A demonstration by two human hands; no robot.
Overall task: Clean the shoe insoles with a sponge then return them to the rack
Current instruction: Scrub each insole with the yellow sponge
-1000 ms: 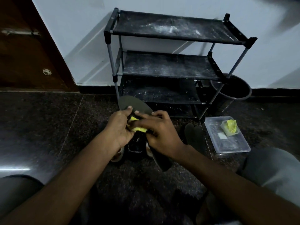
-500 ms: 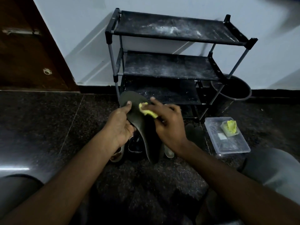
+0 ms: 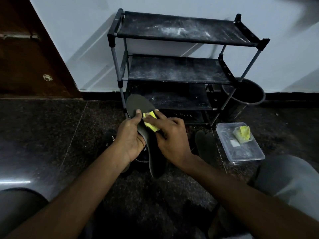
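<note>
A dark grey insole (image 3: 138,105) stands nearly upright in front of the black shoe rack (image 3: 176,68). My left hand (image 3: 130,139) grips its left edge, thumb on its face. My right hand (image 3: 170,137) holds a yellow sponge (image 3: 151,122) against the middle of the insole. A second dark insole (image 3: 205,144) lies on the floor to the right. All rack shelves that show are dusty and bare.
A clear plastic box (image 3: 241,149) with a small tub of yellow sponge (image 3: 243,132) sits on the floor at the right. A dark bucket (image 3: 245,95) stands beside the rack. Black shoes (image 3: 110,137) lie under my hands. A brown door (image 3: 25,57) is at the left.
The sponge in my right hand slid up the insole, then came back down toward the middle. My left hand kept its hold on the insole, which now stands more upright.
</note>
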